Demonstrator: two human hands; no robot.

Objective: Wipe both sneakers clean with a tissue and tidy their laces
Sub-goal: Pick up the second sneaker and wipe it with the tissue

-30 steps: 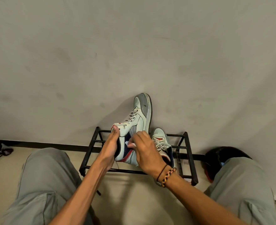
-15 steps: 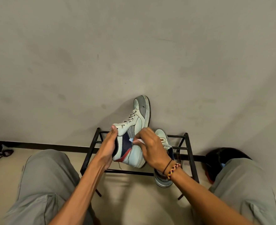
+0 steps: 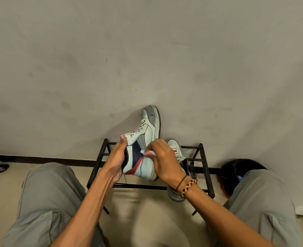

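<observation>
Right, the grey wall (image 3: 147,50) fills the upper half, with a dark skirting strip at the floor. Both knees in grey trousers (image 3: 45,193) frame the bottom corners, beige floor (image 3: 147,211) between them. A black metal shoe rack (image 3: 203,168) stands against the wall, centre frame.

The left forearm runs up from bottom centre. The left hand (image 3: 117,161) grips the heel end of one sneaker (image 3: 147,139), thumb up at the collar edge, fingers wrapped behind it out of view. That sneaker is held off the rack, toe pointing up along the wall, white with navy and red side panels, grey toe cap, laces (image 3: 140,128) threaded.

The right forearm comes in from bottom right, a braided bracelet (image 3: 189,187) and a thin dark band at the wrist. The right hand (image 3: 166,163) has its fingers curled, pinching a small white tissue (image 3: 149,153) against the sneaker's navy side panel.

The second sneaker (image 3: 175,148) lies on the rack's top rails just behind the right hand, toe to the wall, heel overhanging the front rail, mostly hidden.

A dark item sits on the floor at the far left edge, too small to identify.
</observation>
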